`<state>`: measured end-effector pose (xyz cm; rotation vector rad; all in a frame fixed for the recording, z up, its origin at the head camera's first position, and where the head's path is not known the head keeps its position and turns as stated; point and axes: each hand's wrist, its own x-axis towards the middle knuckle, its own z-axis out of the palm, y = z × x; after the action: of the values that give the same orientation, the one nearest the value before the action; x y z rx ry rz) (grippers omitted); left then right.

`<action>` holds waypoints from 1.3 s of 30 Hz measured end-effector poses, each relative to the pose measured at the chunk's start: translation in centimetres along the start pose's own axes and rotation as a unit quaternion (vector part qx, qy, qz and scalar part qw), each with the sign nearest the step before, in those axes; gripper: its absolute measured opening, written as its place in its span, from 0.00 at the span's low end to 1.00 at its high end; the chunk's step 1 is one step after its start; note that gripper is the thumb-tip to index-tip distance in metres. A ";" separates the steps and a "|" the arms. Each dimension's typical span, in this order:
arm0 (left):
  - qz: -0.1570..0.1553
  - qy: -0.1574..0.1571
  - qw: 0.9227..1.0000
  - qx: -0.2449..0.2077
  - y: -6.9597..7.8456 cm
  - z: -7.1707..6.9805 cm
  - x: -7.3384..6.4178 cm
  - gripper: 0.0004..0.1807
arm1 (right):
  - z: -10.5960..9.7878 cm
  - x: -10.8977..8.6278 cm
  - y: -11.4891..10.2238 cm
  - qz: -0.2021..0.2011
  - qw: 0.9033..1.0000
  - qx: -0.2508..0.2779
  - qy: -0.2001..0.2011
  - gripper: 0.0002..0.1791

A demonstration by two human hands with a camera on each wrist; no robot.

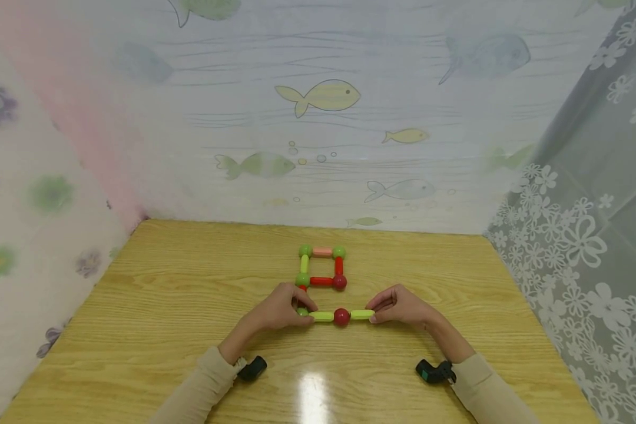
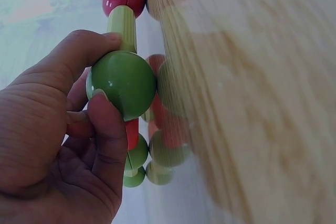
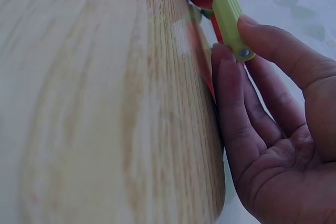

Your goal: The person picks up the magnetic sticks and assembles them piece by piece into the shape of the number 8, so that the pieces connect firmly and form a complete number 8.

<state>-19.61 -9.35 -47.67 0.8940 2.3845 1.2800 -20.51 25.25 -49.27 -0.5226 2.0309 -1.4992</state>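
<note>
A flat figure of magnetic rods and balls lies on the table. Its square has three green balls, including the upper left one [image 1: 305,251], one red ball [image 1: 340,282], a pink rod [image 1: 322,252], red rods and a yellow-green rod. My left hand [image 1: 282,309] holds the lower green ball [image 2: 122,85], one fingertip reaching the yellow-green rod [image 2: 122,27] beside it. That rod meets another red ball [image 1: 341,317]. From the ball's right side extends a second yellow-green rod [image 3: 228,24], its far end pinched by my right hand [image 1: 401,306]. A metal tip shows there.
The wooden table [image 1: 191,265] reaches back to a curtain [image 1: 318,147] printed with fish. Patterned cloth hangs on the left and a flowered lace cloth [image 1: 577,247] on the right. Each wrist bears a dark camera, such as the left one [image 1: 253,369].
</note>
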 end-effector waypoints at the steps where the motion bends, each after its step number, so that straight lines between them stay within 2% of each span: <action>1: 0.001 0.000 1.000 -0.002 0.0 0.0 0.0 0.06 | 0.0 0.0 0.0 -0.001 1.000 -0.001 -0.001 0.17; 11: -0.013 0.000 1.000 -0.005 0.0 0.1 0.0 0.06 | 0.1 -0.1 -0.3 -0.008 1.000 -0.002 -0.006 0.17; 39: -0.015 -0.006 1.000 -0.011 -0.1 0.1 0.0 0.06 | 0.2 -0.1 -0.1 -0.012 1.000 -0.024 -0.001 0.17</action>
<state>-19.58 -9.38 -47.78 0.8545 2.3617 1.2831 -20.28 25.10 -49.16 -0.5680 2.0708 -1.4669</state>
